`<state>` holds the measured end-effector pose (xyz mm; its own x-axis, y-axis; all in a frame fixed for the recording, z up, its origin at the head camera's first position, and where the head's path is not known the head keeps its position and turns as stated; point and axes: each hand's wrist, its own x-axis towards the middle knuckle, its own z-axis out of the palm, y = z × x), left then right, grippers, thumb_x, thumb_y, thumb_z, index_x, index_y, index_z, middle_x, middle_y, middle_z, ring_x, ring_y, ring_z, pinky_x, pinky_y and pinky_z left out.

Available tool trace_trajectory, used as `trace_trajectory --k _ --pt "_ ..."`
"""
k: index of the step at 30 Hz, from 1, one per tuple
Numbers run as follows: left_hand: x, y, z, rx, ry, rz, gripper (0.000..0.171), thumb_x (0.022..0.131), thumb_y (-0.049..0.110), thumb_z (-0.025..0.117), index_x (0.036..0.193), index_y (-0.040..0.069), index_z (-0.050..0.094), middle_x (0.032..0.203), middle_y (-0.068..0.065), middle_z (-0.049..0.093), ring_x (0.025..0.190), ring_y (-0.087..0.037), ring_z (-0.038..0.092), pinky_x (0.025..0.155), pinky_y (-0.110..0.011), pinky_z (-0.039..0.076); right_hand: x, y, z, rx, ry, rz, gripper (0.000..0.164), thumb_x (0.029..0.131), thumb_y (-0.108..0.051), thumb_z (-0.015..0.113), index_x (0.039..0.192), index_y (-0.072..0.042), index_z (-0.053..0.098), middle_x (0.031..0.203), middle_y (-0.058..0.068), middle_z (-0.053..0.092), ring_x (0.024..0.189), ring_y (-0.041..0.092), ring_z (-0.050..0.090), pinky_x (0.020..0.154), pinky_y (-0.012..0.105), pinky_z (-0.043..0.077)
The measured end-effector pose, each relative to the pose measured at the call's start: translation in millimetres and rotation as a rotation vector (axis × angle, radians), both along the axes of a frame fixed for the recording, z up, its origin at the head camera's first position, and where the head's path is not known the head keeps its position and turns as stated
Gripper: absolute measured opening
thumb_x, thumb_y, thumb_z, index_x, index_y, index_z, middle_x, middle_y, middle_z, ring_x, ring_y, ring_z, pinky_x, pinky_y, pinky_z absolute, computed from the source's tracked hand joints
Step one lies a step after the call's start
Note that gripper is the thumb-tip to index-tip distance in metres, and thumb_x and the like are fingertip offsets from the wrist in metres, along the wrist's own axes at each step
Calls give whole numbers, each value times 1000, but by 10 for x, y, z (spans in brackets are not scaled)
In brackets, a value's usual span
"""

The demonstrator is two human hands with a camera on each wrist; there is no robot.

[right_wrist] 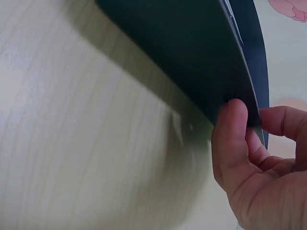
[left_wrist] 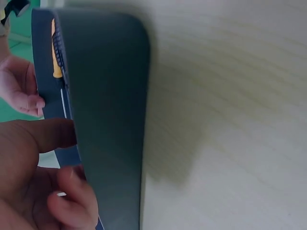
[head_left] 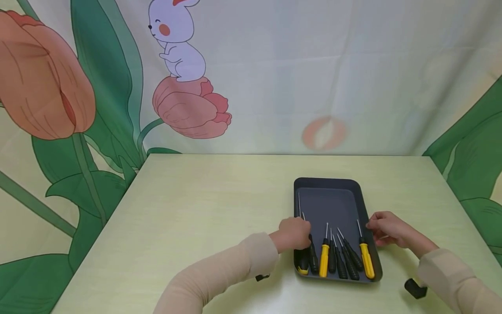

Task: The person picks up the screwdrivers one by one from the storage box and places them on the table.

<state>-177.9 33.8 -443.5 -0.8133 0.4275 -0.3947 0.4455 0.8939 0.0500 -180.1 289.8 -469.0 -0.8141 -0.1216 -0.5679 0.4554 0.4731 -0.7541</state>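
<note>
A dark grey tray lies on the table, with several screwdrivers in its near half. Two have yellow handles, one yellow screwdriver near the middle and another yellow screwdriver by the right wall. Black-handled screwdrivers fill the space between. My left hand grips the tray's left rim with bent fingers, covering part of the black screwdrivers there. At the opposite side, my right hand pinches the right rim; in the right wrist view its thumb and fingers lie on either side of the wall.
The pale wooden table extends to the left of the tray and behind it. A printed curtain with a rabbit and tulips hangs along the table's back edge. A black wrist device shows below the right sleeve.
</note>
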Motion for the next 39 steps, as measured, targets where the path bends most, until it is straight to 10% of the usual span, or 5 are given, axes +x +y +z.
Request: trace_trajectory --k 7,19,29,39 --pt "118 0 -26 -15 69 -10 17 83 31 57 91 17 58 64 2 53 51 -11 47 43 -27 38 -1 3 -8 -1 3 4 14 86 -13 45 90 0 46 68 3 52 55 12 52 54 26 49" --pt "175 -55 -34 18 94 -19 24 84 32 54 69 15 61 69 0 52 55 -11 46 40 -26 36 9 -11 -6 6 16 -4 13 86 -13 46 89 0 45 69 3 51 56 13 52 54 27 49" --pt "240 -53 -124 -46 175 -52 27 85 40 53 101 19 61 80 0 57 60 -12 49 46 -27 41 12 -19 -7 -2 24 -3 12 86 -13 46 87 -1 45 68 2 50 56 12 51 55 27 49" --pt "299 -51 -192 -74 243 -78 25 87 40 49 97 19 58 70 0 51 54 -11 45 42 -26 37 10 -22 -9 6 23 -2 12 85 -12 45 87 0 45 68 2 50 56 13 51 55 27 49"
